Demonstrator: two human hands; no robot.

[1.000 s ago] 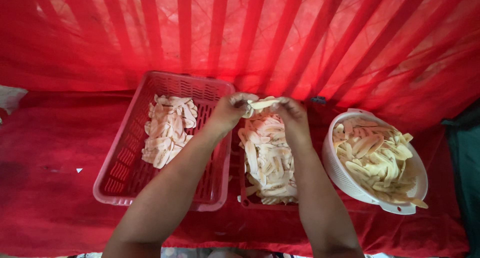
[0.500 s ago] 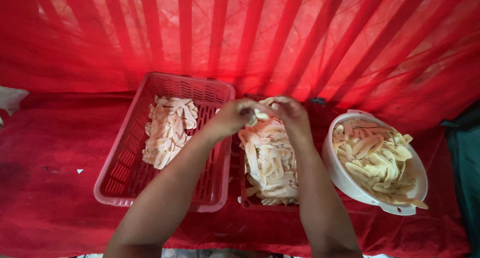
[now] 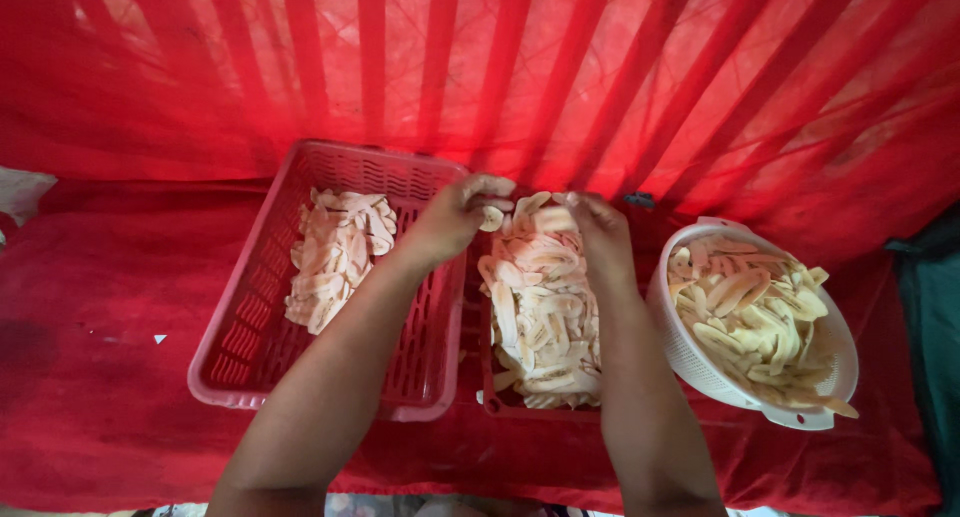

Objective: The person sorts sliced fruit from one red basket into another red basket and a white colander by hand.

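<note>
**Hands over the middle basket of slices**

The middle basket (image 3: 492, 397) is largely hidden by the forearms and its own heap; only part of its red rim shows. The left hand (image 3: 455, 217) pinches a small pale slice (image 3: 491, 218) at its fingertips. The right hand (image 3: 598, 227) is curled just beside it, but whether it grips anything is hard to tell. Below lie pale, long, curved slices (image 3: 540, 307). A red basket (image 3: 250, 347) sits left, a white colander (image 3: 690, 357) right.
</note>
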